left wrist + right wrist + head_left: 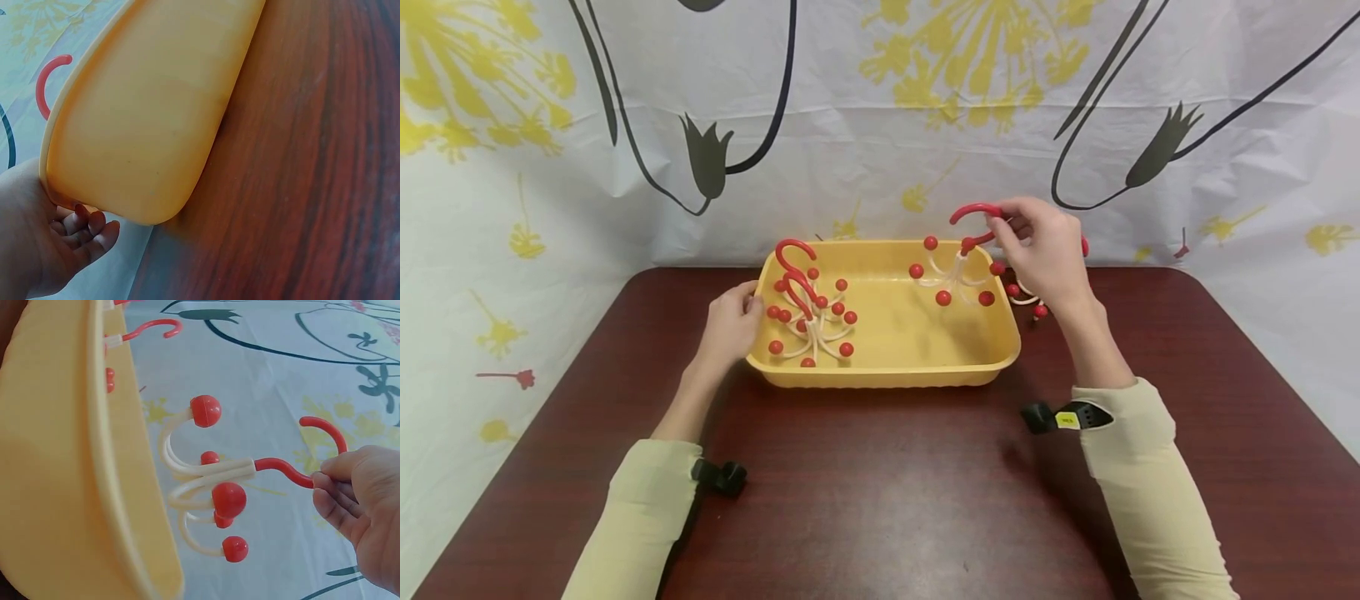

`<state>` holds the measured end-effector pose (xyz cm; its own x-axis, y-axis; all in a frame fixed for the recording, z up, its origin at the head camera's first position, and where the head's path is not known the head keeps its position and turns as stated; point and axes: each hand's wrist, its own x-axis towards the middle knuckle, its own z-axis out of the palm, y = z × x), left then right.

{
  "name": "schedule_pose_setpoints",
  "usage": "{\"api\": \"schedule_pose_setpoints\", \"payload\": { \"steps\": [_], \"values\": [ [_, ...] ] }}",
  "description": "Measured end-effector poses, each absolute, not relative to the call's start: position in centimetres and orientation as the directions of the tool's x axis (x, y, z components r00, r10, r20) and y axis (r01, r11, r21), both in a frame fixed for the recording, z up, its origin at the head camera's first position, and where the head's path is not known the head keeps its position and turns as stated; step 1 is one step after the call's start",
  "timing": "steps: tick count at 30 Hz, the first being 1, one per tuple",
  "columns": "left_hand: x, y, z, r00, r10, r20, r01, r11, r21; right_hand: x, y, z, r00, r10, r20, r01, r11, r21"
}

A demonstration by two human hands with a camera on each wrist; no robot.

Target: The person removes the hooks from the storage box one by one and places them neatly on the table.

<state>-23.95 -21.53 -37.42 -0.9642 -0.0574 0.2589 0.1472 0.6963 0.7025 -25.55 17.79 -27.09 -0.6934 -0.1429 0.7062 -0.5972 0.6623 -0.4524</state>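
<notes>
My right hand (1043,254) pinches the red hook of a claw-shaped hanger (219,469) with cream arms and red ball tips. In the head view, this hanger hangs over the right part of a yellow plastic tray (880,375). My left hand (730,325) grips the tray's left end, its fingers (100,244) curled at the rim. Inside the tray's left part are two more such hangers, one in front (811,329) and one behind it (795,275). Another hanger (1028,298) lies right of the tray, partly hidden behind my right hand.
The tray stands near the far edge of a dark reddish wooden table (880,483). Right behind the table hangs a white sheet (820,183) printed with yellow and dark flowers. Black straps with small devices (1067,417) circle both sleeves.
</notes>
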Motion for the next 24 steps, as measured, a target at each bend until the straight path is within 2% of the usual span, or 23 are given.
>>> {"api": "schedule_pose_setpoints", "payload": {
  "steps": [12, 24],
  "values": [
    [-24.0, -21.6, -37.5, -0.960, -0.052, 0.274, 0.164, 0.691, 0.704, -24.1, 19.8, -26.0, -0.637, -0.148, 0.757, -0.592, 0.722, -0.358],
    [-24.0, -21.7, -37.5, -0.965, -0.053, 0.256, 0.149, 0.695, 0.704, -23.2, 22.7, -25.0, -0.594, -0.060, 0.802, -0.583, 0.719, -0.378]
  ]
}}
